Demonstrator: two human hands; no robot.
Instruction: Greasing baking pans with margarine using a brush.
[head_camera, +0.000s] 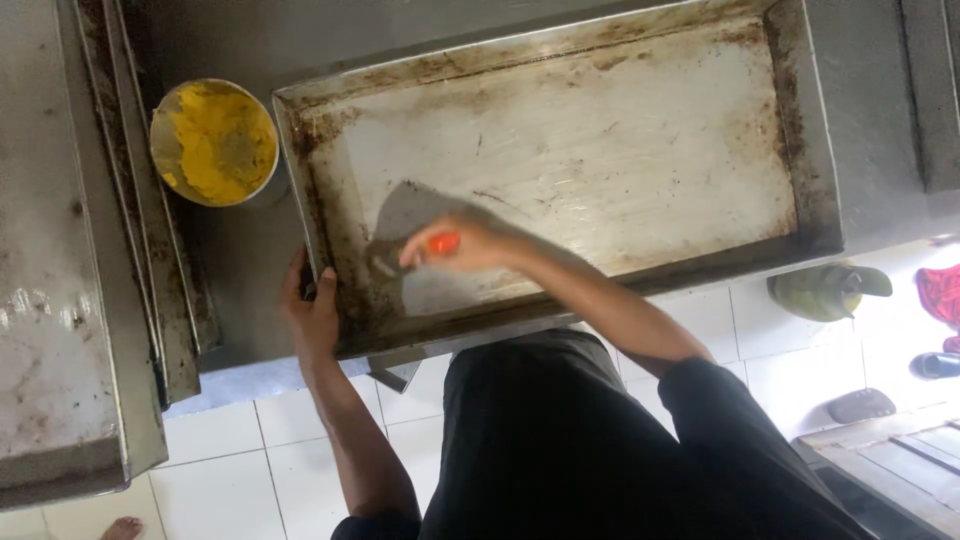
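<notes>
On the grey worktop (250, 290): large stained baking tray (600, 130), long axis left-right | right hand (470, 240) closed on orange-handled scraper (405, 225), blade toward tray's near-left corner | left hand (310, 310) grips that corner's rim | tin of yellow paste (214, 142) beyond, just beside tray.

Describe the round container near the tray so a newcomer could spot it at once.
Start at the large stained metal baking tray on the grey counter. Just beyond its left corner, above the left hand, stands a round tin. It alone is circular and holds bright yellow paste.
</notes>
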